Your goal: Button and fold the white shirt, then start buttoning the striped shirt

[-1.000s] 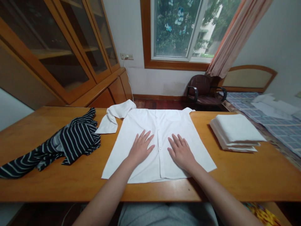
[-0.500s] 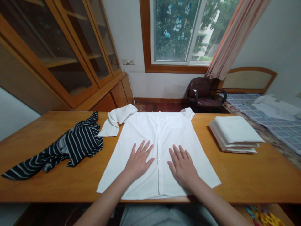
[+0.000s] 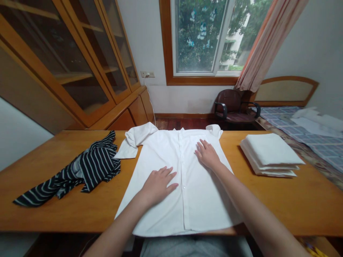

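A white button-front shirt lies spread flat on the wooden table, collar away from me, its hem at the near edge. My left hand rests flat on the shirt's lower left part, fingers stretched out. My right hand lies flat higher up, on the chest pocket area near the collar, fingers spread. The shirt's left sleeve is bunched and folded at the upper left. Neither hand holds anything.
A black-and-white striped garment lies crumpled on the table's left. A stack of folded white clothes sits at the right. Beyond the table are a wooden glass-door cabinet, a dark chair, a window and a bed.
My right hand has slid up the shirt from the lower part to the chest near the collar. The shirt has been pulled nearer the table's front edge. My left hand stays low.
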A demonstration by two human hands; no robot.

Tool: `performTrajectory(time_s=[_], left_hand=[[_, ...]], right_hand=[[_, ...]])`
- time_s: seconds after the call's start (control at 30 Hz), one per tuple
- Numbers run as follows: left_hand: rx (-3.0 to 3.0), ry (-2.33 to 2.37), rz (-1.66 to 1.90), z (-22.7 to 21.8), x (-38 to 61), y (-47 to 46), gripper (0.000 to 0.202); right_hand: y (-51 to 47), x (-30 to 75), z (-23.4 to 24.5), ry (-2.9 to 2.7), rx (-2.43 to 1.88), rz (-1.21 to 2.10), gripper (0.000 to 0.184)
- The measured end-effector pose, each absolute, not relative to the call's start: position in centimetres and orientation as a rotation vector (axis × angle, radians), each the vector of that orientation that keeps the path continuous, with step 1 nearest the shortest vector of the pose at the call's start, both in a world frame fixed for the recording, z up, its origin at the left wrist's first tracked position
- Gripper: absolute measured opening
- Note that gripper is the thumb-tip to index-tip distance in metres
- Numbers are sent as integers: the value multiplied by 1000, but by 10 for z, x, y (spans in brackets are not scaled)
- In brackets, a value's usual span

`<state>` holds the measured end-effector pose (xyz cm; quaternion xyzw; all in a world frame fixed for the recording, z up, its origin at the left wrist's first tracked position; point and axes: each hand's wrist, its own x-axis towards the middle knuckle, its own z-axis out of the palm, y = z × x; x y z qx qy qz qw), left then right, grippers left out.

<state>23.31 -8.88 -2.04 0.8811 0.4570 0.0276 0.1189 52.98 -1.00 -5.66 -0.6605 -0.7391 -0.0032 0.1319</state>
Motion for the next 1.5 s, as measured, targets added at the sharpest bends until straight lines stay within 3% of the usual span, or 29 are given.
performTrajectory(time_s=[0.17, 0.4, 0.57, 1.5], left_hand=[[2498, 1491, 378, -8, 237, -28, 45], [2466, 1738, 395, -57, 239, 21, 55], [2529, 1818, 286, -75, 228, 11, 56], [2631, 1860, 224, -71, 198, -101, 56]], right_hand=[[-9, 536, -73, -2126, -1934, 85, 57], [-16, 533, -72, -2125, -1966, 81, 59], [-25, 529, -72, -2148, -2021, 75, 61], [-135, 506, -76, -2131, -1971, -33, 59]])
